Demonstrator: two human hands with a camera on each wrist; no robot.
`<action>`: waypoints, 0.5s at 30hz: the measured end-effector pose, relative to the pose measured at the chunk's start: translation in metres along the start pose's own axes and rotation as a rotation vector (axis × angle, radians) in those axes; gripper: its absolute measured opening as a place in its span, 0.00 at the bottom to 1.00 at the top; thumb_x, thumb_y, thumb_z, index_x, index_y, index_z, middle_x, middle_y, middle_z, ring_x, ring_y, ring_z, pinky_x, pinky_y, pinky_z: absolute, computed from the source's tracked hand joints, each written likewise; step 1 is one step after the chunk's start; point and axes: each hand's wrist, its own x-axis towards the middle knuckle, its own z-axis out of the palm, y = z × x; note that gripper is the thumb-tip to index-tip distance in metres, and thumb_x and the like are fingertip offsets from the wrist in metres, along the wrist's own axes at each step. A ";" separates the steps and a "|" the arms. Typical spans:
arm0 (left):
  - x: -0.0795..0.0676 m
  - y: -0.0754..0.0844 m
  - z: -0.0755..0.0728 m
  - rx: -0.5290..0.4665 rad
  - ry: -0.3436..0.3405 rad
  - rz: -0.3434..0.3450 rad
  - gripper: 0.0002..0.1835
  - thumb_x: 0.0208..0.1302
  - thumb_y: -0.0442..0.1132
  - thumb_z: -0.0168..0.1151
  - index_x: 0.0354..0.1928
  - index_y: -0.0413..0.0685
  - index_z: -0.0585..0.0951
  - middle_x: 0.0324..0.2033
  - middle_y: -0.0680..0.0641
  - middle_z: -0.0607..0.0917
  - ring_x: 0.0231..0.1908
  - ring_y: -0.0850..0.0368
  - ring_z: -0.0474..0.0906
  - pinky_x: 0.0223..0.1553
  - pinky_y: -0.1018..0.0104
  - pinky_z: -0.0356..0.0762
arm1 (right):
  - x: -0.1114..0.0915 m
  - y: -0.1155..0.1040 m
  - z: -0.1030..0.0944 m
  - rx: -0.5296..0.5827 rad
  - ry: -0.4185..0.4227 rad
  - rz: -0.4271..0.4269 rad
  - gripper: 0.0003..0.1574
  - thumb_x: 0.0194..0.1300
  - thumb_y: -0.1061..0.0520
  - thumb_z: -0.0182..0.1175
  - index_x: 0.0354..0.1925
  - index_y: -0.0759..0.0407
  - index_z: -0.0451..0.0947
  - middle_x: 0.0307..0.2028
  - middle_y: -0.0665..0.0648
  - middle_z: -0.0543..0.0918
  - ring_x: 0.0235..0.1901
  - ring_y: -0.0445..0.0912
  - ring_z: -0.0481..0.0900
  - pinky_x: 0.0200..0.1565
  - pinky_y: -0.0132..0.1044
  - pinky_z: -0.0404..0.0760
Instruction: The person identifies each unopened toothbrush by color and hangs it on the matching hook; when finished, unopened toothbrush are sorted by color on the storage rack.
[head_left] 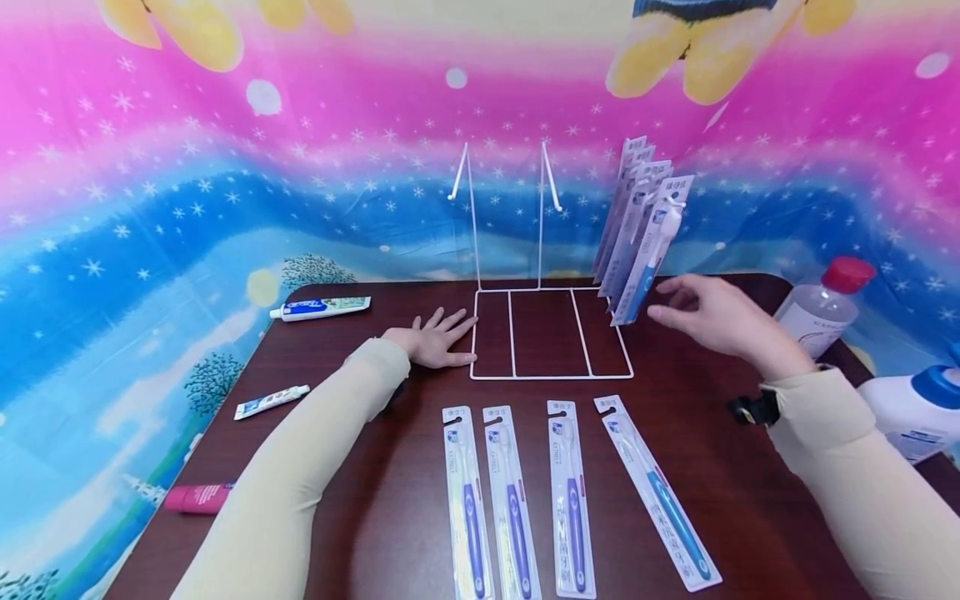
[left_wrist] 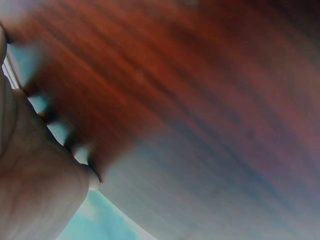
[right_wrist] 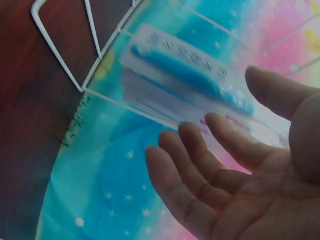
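A white wire rack point(head_left: 551, 377) stands on the dark wooden table. Several packaged toothbrushes point(head_left: 647, 250) hang in a row from its right hook, the front one with a blue handle. My right hand point(head_left: 708, 321) is just right of these packs, fingers apart and slightly bent; in the right wrist view the palm point(right_wrist: 260, 200) holds nothing. My left hand point(head_left: 435, 337) lies flat with spread fingers on the table, fingertips at the rack's left base wire. In front of the rack lie three purple toothbrush packs point(head_left: 512, 508) and a blue toothbrush pack point(head_left: 660, 496).
To the left lie a large toothpaste tube point(head_left: 322, 308), a small tube point(head_left: 272, 402) and a pink tube point(head_left: 198, 498). At right stand a red-capped clear bottle point(head_left: 821, 308) and a blue-capped white bottle point(head_left: 915, 417). The rack's left hooks point(head_left: 553, 187) rise before a patterned cloth point(head_left: 360, 200).
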 end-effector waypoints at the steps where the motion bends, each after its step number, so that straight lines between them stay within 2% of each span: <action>1: 0.001 -0.001 0.001 0.002 -0.001 -0.003 0.46 0.56 0.76 0.34 0.71 0.70 0.34 0.70 0.55 0.32 0.68 0.45 0.26 0.61 0.37 0.33 | -0.004 0.000 0.005 -0.008 -0.009 -0.013 0.38 0.59 0.35 0.56 0.55 0.62 0.71 0.41 0.64 0.79 0.42 0.56 0.76 0.44 0.54 0.70; 9: 0.003 -0.003 0.003 0.001 0.000 -0.003 0.46 0.54 0.77 0.34 0.70 0.72 0.33 0.70 0.57 0.31 0.68 0.45 0.25 0.61 0.37 0.32 | -0.036 0.004 0.040 -0.059 -0.064 -0.025 0.33 0.60 0.39 0.59 0.52 0.62 0.73 0.35 0.57 0.80 0.35 0.50 0.77 0.38 0.49 0.72; 15: 0.002 -0.002 0.002 0.012 -0.003 -0.002 0.46 0.54 0.77 0.32 0.70 0.71 0.33 0.70 0.56 0.31 0.68 0.45 0.25 0.61 0.37 0.32 | -0.057 0.002 0.067 -0.114 -0.152 0.003 0.33 0.58 0.41 0.62 0.51 0.63 0.75 0.33 0.55 0.79 0.31 0.47 0.76 0.34 0.46 0.73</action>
